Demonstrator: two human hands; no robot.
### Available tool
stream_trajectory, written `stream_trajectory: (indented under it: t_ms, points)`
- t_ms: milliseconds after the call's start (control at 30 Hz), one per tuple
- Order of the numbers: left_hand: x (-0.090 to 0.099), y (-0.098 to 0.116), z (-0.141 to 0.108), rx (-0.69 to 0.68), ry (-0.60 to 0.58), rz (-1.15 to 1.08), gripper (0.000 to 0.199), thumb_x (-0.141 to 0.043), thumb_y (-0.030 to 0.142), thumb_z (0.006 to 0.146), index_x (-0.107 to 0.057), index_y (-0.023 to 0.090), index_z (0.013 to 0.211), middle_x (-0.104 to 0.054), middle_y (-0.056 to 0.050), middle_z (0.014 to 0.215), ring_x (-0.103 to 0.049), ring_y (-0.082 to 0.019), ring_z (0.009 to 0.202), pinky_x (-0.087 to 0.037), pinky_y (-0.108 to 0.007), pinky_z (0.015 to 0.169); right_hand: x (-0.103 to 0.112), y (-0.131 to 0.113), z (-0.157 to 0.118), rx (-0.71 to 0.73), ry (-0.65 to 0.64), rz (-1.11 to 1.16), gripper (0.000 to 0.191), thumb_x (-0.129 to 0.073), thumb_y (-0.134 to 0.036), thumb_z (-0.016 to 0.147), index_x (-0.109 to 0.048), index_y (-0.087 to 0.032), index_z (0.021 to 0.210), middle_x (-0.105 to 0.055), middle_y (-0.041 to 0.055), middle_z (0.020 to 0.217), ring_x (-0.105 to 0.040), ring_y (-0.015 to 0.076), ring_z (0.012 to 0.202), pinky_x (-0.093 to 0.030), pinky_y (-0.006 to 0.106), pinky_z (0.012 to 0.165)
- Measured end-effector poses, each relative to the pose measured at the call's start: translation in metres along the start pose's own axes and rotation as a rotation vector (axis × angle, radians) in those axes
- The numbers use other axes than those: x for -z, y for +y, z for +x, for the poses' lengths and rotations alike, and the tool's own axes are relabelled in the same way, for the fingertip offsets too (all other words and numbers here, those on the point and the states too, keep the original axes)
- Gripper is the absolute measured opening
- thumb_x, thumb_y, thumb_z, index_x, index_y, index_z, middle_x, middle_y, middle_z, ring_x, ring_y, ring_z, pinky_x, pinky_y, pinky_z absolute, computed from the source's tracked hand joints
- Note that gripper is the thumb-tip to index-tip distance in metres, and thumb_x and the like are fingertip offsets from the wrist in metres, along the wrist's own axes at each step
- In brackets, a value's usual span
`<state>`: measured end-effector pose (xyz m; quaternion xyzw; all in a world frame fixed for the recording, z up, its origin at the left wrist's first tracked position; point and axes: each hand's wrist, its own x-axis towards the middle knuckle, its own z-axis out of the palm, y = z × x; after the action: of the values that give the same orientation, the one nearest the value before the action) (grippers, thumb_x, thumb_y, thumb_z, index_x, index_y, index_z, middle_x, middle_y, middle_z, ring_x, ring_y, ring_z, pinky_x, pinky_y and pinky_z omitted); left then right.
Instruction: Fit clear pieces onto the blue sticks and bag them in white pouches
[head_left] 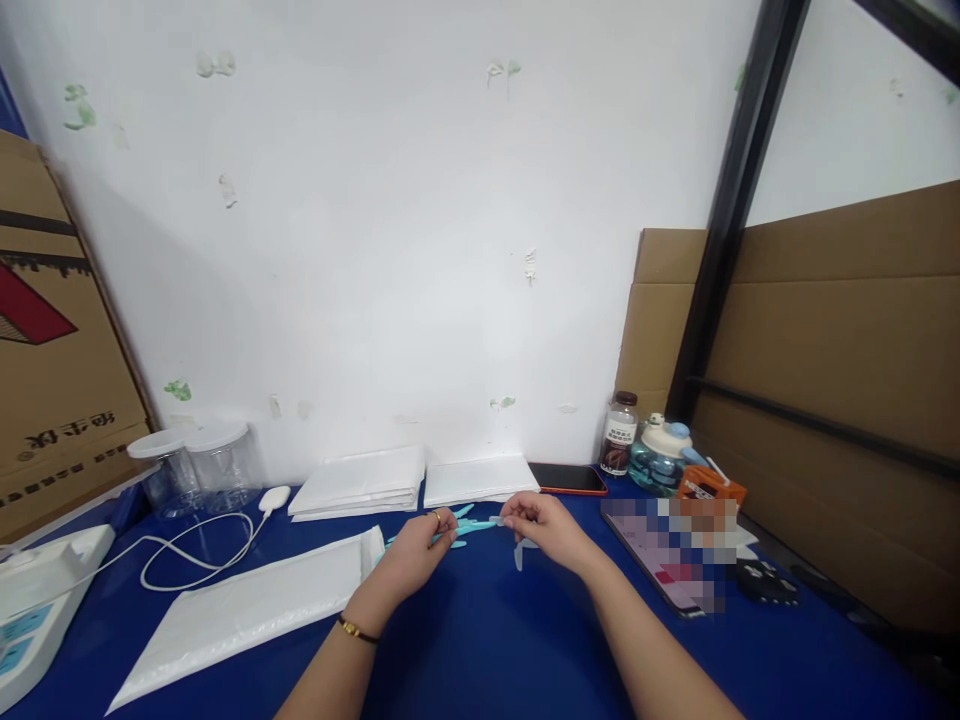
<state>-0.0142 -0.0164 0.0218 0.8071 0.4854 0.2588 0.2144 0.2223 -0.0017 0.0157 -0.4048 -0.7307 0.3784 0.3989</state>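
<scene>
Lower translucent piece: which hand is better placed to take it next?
Probably the right hand: the lower translucent piece shows just below it, while the left hand is farther off, holding a teal piece.

A makeshift work corner, whether in a home or a small workshop I cannot tell. Beneath the left hand (426, 545) and right hand (551, 525) is a blue-covered table (480, 640); beyond them stands a scuffed white wall (375, 220). Beyond the left hand lie stacked white envelopes (356, 482); far to its left are a cardboard box (67, 370) and a power strip (75, 565). Right of the right hand are a drink jug (658, 460), a dark metal frame (739, 180) and cardboard sheets (847, 340).
</scene>
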Motion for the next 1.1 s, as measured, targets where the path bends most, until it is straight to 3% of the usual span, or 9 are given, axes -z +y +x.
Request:
stream_trajectory:
  t_ms: [133, 267, 367, 467, 567, 633, 833, 1000, 1100]
  points:
    - [-0.006, 0.004, -0.002, 0.007, -0.044, -0.049, 0.020, -0.040, 0.033, 0.082, -0.054, 0.019, 0.080, -0.054, 0.002, 0.070, -0.048, -0.012, 0.064, -0.036, -0.021, 0.061, -0.009, 0.000, -0.002, -0.014, -0.063, 0.023, 0.021, -0.060, -0.036, 0.073, -0.063, -0.016, 0.078, -0.056, -0.0014, 0.057, -0.054, 0.0109, 0.052, -0.041, 0.021, 0.051]
    - [-0.016, 0.004, -0.006, 0.089, -0.231, -0.172, 0.021, -0.046, 0.035, 0.077, -0.058, 0.018, 0.079, -0.059, 0.001, 0.067, -0.053, -0.013, 0.059, -0.038, -0.022, 0.056, -0.008, 0.000, -0.005, -0.071, -0.216, -0.032, 0.022, -0.061, -0.035, 0.072, -0.066, -0.015, 0.078, -0.058, 0.0002, 0.057, -0.053, 0.0111, 0.049, -0.040, 0.021, 0.048]
    - [-0.017, 0.004, -0.008, 0.072, -0.302, -0.125, 0.019, -0.053, 0.036, 0.073, -0.062, 0.019, 0.075, -0.061, 0.000, 0.067, -0.056, -0.015, 0.063, -0.038, -0.022, 0.057, 0.002, 0.001, -0.006, -0.022, -0.188, -0.218, 0.017, -0.058, -0.027, 0.073, -0.069, -0.016, 0.079, -0.061, 0.0016, 0.063, -0.053, 0.0111, 0.053, -0.039, 0.021, 0.051]
    - [-0.011, 0.001, -0.007, 0.080, -0.196, 0.035, 0.016, -0.055, 0.033, 0.072, -0.063, 0.022, 0.079, -0.062, 0.000, 0.073, -0.056, -0.015, 0.067, -0.037, -0.023, 0.059, 0.013, 0.005, -0.007, 0.069, -0.130, -0.438, 0.019, -0.057, -0.012, 0.066, -0.070, -0.019, 0.078, -0.063, 0.0019, 0.075, -0.054, 0.0120, 0.064, -0.039, 0.020, 0.058]
    - [-0.003, -0.005, -0.005, 0.114, -0.022, 0.245, 0.017, -0.057, 0.025, 0.070, -0.062, 0.023, 0.086, -0.062, -0.001, 0.084, -0.056, -0.017, 0.077, -0.037, -0.025, 0.066, 0.016, 0.012, -0.008, 0.061, -0.197, -0.563, 0.030, -0.059, -0.004, 0.055, -0.070, -0.020, 0.079, -0.061, 0.0022, 0.085, -0.055, 0.0134, 0.071, -0.039, 0.020, 0.059]
    - [0.001, -0.010, -0.004, 0.138, 0.020, 0.338, 0.019, -0.057, 0.022, 0.069, -0.062, 0.023, 0.087, -0.061, -0.002, 0.091, -0.056, -0.018, 0.084, -0.037, -0.026, 0.070, 0.013, 0.016, -0.007, 0.049, -0.234, -0.612, 0.030, -0.061, -0.005, 0.053, -0.070, -0.019, 0.078, -0.061, 0.0023, 0.085, -0.055, 0.0133, 0.069, -0.038, 0.019, 0.058]
    - [-0.001, -0.018, 0.000, 0.164, -0.028, 0.418, 0.011, -0.057, 0.023, 0.073, -0.064, 0.023, 0.081, -0.061, -0.003, 0.091, -0.056, -0.018, 0.086, -0.035, -0.026, 0.069, -0.003, 0.018, -0.005, 0.096, -0.238, -0.683, 0.013, -0.060, -0.011, 0.059, -0.065, -0.017, 0.069, -0.060, 0.0017, 0.077, -0.052, 0.0114, 0.062, -0.034, 0.020, 0.054]
    - [-0.001, -0.015, 0.001, 0.158, -0.040, 0.412, 0.008, -0.056, 0.022, 0.074, -0.062, 0.021, 0.079, -0.062, -0.003, 0.089, -0.055, -0.019, 0.088, -0.034, -0.026, 0.070, -0.014, 0.017, -0.003, 0.082, -0.177, -0.764, 0.013, -0.053, -0.008, 0.061, -0.062, -0.016, 0.066, -0.061, 0.0027, 0.072, -0.051, 0.0123, 0.061, -0.032, 0.021, 0.054]
    - [-0.001, -0.013, 0.000, 0.157, -0.052, 0.390, 0.008, -0.054, 0.021, 0.075, -0.060, 0.021, 0.080, -0.064, -0.002, 0.085, -0.056, -0.018, 0.086, -0.033, -0.026, 0.069, -0.016, 0.018, -0.003, 0.056, -0.174, -0.712, 0.019, -0.052, -0.006, 0.060, -0.062, -0.017, 0.073, -0.060, 0.0013, 0.069, -0.049, 0.0114, 0.060, -0.031, 0.020, 0.052]
